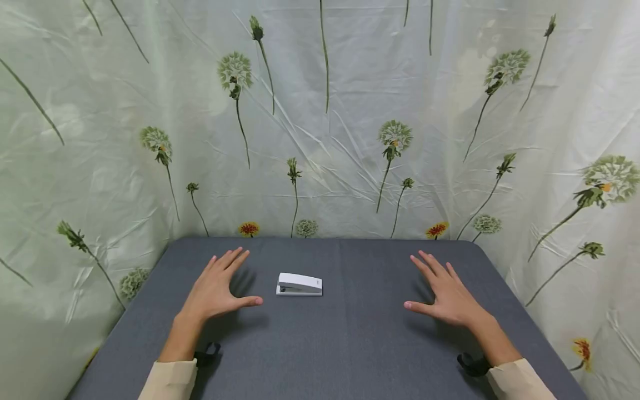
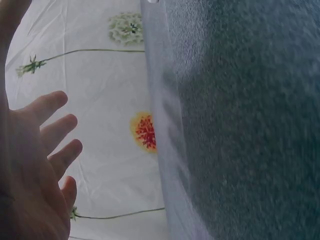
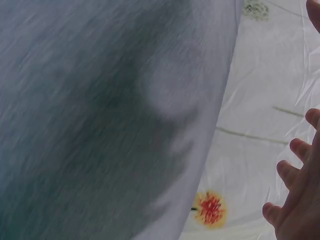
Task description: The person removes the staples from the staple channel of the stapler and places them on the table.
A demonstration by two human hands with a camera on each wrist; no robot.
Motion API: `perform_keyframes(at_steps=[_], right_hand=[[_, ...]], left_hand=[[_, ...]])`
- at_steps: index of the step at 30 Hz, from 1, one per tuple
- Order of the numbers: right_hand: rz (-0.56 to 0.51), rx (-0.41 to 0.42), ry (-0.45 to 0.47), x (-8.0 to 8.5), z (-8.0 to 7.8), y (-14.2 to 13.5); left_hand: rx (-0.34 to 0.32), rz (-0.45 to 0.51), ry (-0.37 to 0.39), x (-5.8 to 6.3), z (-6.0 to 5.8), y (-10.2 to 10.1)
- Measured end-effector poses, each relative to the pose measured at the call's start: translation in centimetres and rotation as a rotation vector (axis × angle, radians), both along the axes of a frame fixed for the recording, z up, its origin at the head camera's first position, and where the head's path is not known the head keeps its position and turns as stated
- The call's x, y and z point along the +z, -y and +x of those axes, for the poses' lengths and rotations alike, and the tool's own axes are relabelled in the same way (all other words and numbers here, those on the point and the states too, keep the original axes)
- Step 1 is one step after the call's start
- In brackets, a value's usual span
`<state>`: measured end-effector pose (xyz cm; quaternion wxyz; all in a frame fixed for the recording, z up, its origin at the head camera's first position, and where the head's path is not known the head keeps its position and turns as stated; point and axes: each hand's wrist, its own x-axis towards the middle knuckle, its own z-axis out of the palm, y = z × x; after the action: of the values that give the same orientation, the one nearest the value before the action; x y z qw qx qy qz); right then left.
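A white stapler (image 1: 300,284) lies on the grey table (image 1: 345,344), a little left of the middle in the head view. To its left my left hand (image 1: 215,291) is held over the table with fingers spread and the thumb pointing toward the stapler. My right hand (image 1: 447,294) hovers farther off on the right side, fingers spread and thumb pointing inward. Neither hand holds anything. In the left wrist view the left hand (image 2: 40,160) shows its spread fingers, and the right wrist view catches the right hand's fingers (image 3: 289,174) at its edge.
A pale curtain (image 1: 340,183) printed with dandelions and other flowers hangs behind the table's far edge and along both sides. Dark bands (image 1: 207,354) sit at the wrists, next to beige sleeves (image 1: 170,380). Shadows of the hands fall on the tabletop.
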<state>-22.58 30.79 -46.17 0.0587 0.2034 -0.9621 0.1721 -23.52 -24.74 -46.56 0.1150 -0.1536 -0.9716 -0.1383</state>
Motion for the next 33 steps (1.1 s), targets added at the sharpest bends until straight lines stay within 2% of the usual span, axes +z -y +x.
perform_keyframes(at_steps=[10,19,26,33], right_hand=[[-0.009,0.078,-0.046,0.5,-1.2,4.4],[0.007,0.144,-0.063,0.9,-2.3,8.4],[-0.002,0.186,-0.041,1.0,-3.4,11.5],[-0.022,0.226,-0.009,0.7,-4.0,14.8]], left_hand=[[-0.028,-0.004,0.000,-0.8,-0.8,-1.7],[-0.073,0.041,0.020,-1.2,-1.7,-3.2],[-0.127,0.081,0.021,-1.5,-2.1,-4.2],[-0.154,0.111,0.054,-2.3,-2.6,-5.0]])
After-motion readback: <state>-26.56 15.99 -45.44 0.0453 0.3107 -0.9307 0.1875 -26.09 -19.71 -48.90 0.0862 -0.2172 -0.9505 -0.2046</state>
